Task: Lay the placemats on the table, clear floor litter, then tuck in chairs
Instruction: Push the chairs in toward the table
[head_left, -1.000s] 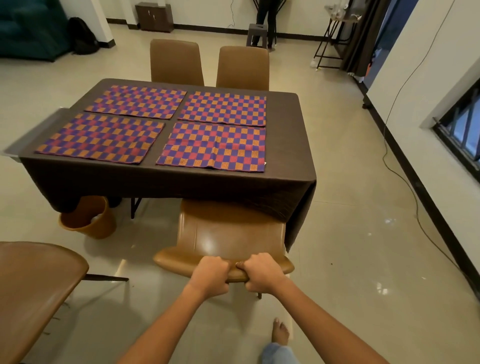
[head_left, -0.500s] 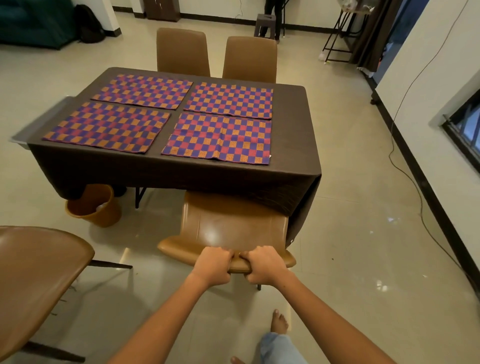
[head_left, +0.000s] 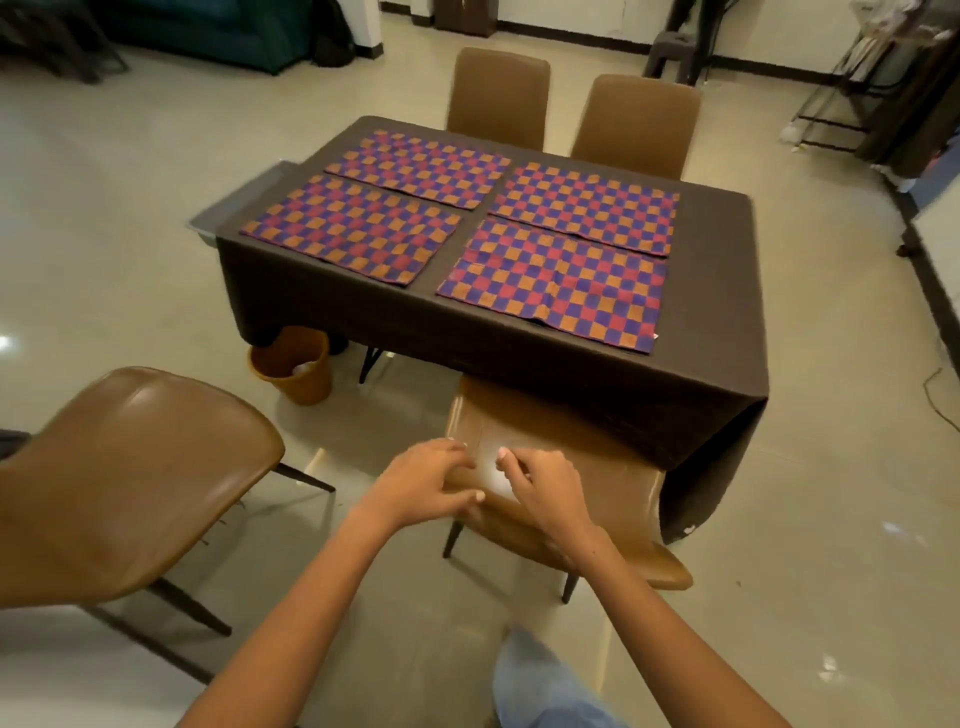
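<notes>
- Table (head_left: 727, 332): rectangular, draped in a dark brown cloth that hangs down its near side and right end.
- Placemats: four, checkered purple, red and orange, flat on the table in a two-by-two grid. Near left (head_left: 353, 228), near right (head_left: 561, 283), far left (head_left: 421, 166), far right (head_left: 587, 208).
- Two far chairs (head_left: 498, 96) (head_left: 636, 124): brown, upright, backs close against the table's far edge.
- Near right chair (head_left: 597, 467): brown, glossy, seat partly under the hanging cloth.
- Near left chair (head_left: 130, 467): brown, standing well apart from the table.
</notes>
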